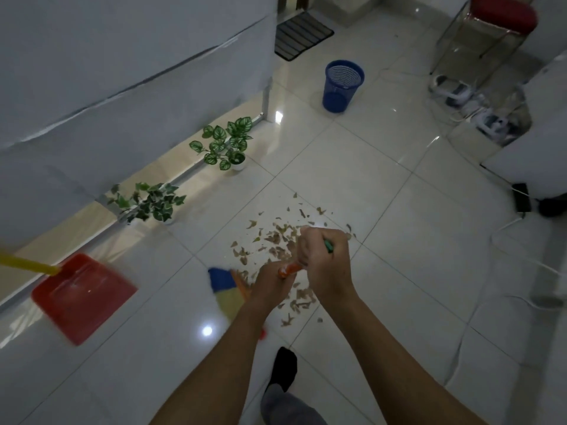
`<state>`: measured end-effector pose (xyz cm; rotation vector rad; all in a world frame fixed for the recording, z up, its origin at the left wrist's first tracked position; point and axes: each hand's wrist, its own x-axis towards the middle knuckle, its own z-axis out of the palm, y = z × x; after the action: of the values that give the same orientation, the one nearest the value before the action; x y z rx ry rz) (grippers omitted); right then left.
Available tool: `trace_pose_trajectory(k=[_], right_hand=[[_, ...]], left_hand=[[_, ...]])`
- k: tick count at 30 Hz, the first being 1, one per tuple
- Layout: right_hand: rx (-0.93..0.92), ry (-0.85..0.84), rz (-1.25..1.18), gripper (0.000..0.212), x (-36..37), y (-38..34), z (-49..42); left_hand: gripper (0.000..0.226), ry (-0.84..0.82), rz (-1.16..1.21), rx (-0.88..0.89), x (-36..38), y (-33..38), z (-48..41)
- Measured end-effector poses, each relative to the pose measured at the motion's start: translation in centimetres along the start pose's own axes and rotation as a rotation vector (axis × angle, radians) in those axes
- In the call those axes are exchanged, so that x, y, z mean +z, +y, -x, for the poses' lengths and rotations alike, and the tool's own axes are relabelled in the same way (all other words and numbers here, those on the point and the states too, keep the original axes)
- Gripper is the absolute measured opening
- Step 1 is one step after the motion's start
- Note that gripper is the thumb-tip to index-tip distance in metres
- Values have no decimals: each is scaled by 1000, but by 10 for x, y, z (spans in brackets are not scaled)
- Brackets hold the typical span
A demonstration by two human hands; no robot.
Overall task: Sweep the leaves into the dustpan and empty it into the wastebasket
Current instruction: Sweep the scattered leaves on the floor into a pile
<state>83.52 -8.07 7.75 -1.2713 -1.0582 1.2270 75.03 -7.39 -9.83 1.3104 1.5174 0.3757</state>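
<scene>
- Left hand and right hand, lower centre: close together, both clamped on broom handle.
- Leaves: scattered on floor, centre.
- Dustpan: lower left, well apart from leaves.
- Wastebasket: upright, upper centre.

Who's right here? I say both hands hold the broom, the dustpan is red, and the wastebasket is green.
Not quite: the head view shows the wastebasket is blue, not green. The left hand and right hand do hold the broom, and the dustpan is red.

Dim, bluish; lamp glare on floor tiles; edges bowed, blurred.
</scene>
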Motion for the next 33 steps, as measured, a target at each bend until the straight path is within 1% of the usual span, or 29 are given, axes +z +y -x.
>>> trace_pose_trajectory(k=[3,6,9,12,14,18,21,23,26,29,33], right_hand=[[-88,62,17,46,-12,-14,-8],[-163,102,0,42,-23,-33,-18],[-220,107,-56,40,-32,-56,-34],[-217,131,-137,42,-24,-69,-47],[-199,134,-189,44,-11,-70,-51],[-135,107,-269,45,25,-54,-55],[-31,100,-273,47,52,-30,-59],[64,81,-220,49,67,-11,-63],[151,46,-116,43,83,7,-69],[143,57,-84,37,88,14,-77],[90,160,-3,43,87,16,-84]], left_hand=[[28,-51,-39,86,11,32,-16],[26,-17,-33,164,8,64,-24],[40,-19,-70,260,-5,85,-30],[54,59,-110,341,-29,85,-32],[57,106,-139,371,-50,76,-30],[56,171,-227,319,-90,41,-31],[48,154,-173,250,-115,4,-34],[47,113,-201,174,-126,-18,-40],[47,35,-289,103,-134,-43,-52],[47,-62,-284,111,-134,-44,-70],[50,-179,-264,168,-123,-27,-100]])
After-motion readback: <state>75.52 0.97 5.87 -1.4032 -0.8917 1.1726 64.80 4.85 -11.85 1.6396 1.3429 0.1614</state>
